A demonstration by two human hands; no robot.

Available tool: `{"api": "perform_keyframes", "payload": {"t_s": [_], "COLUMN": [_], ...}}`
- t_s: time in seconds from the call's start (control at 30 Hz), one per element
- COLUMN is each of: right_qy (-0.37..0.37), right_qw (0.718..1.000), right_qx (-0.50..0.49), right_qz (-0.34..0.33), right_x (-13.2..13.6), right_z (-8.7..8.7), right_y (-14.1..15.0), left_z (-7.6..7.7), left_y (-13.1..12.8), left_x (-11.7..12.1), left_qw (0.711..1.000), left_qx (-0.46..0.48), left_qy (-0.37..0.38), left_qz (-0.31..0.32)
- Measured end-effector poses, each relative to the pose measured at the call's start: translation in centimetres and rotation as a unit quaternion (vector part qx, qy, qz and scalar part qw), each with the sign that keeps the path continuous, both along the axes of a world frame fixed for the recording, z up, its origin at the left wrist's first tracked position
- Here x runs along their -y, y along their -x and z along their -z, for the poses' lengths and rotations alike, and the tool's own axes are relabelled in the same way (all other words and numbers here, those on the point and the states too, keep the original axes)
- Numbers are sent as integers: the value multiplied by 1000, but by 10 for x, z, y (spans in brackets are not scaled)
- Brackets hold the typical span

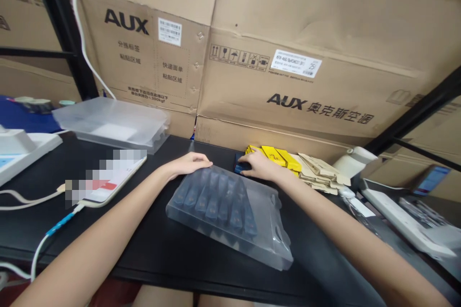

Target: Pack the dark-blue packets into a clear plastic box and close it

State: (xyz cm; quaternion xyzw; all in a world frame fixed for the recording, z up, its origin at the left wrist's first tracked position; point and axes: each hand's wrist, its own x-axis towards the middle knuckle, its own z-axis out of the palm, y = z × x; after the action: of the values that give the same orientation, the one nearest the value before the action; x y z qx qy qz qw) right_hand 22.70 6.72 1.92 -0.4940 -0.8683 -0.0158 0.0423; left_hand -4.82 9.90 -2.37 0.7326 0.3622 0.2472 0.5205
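A clear plastic tray (259, 230) lies tilted on the black table (162, 249), with several dark blue pieces sitting in its slots. My left hand (190, 162) rests palm down on the tray's far left edge, fingers curled over the rim. My right hand (261, 165) reaches past the tray's far right corner, its fingers closed on a small dark blue piece (240, 167) on the table. Right behind that hand lies a row of yellow packets (279, 156).
Large AUX cardboard boxes (288, 57) wall off the back. A frosted plastic box (115, 124) stands back left, a phone (108, 180) on a cable lies at left. Tan paper packets (320, 170) and white devices (396, 216) crowd the right side.
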Motion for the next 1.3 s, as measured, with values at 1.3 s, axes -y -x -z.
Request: {"api": "perform_keyframes", "payload": {"t_s": [1.3], "right_qy": [-327], "right_qw": [690], "right_qx": [-597], "right_qz": [247], "right_x": [77], "right_z": [31], "right_y": [-97], "left_z": [-4], "left_y": [-5], "left_x": [9], "left_qw": [991], "left_qx": [-6], "left_qy": [-28], "left_qz": [-129]}}
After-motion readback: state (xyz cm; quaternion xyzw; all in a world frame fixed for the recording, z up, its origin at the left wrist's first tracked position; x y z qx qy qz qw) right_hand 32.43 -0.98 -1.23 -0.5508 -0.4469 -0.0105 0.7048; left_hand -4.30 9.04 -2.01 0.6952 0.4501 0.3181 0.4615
